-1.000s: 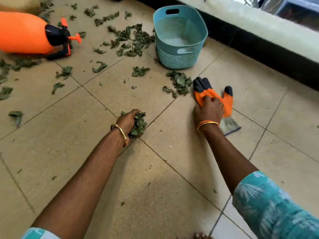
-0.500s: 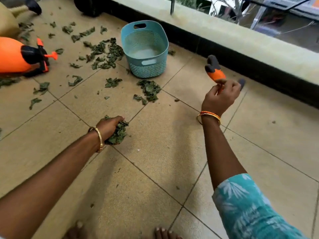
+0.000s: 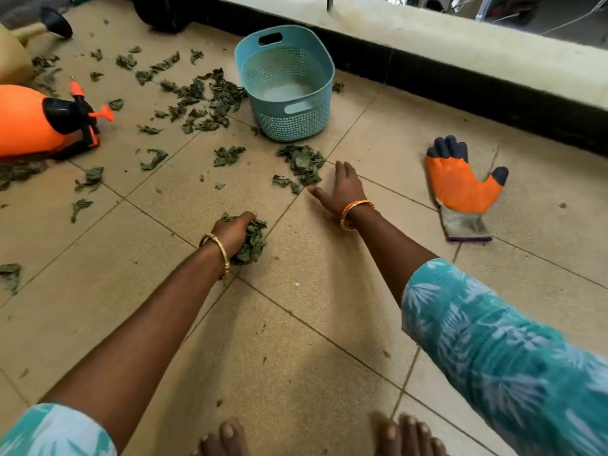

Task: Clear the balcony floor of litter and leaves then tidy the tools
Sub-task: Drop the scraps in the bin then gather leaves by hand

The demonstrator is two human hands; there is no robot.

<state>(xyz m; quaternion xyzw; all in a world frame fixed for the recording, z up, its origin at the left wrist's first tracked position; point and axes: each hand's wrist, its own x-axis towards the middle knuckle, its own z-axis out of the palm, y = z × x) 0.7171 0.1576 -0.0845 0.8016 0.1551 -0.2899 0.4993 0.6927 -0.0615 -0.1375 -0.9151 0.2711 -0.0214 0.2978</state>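
My left hand [image 3: 235, 233] grips a clump of green leaves [image 3: 252, 242] against the tiled floor. My right hand [image 3: 342, 189] lies flat on the floor with fingers spread, next to a small leaf pile [image 3: 301, 162]. A teal plastic basket [image 3: 286, 82] stands upright just beyond that pile. Several loose leaves [image 3: 204, 97] are scattered to the basket's left. An orange and black work glove [image 3: 460, 187] lies palm up on the floor to the right, apart from my right hand.
An orange pressure sprayer [image 3: 36, 121] lies on its side at the left edge. A beige watering can [image 3: 13, 47] with a black spout sits at the top left. A low ledge [image 3: 460, 51] runs along the back. My bare toes [image 3: 394, 436] show at the bottom.
My right hand lifted the glove, let it go further to the right, and came down flat beside the leaf pile. My left hand stayed on its clump of leaves.
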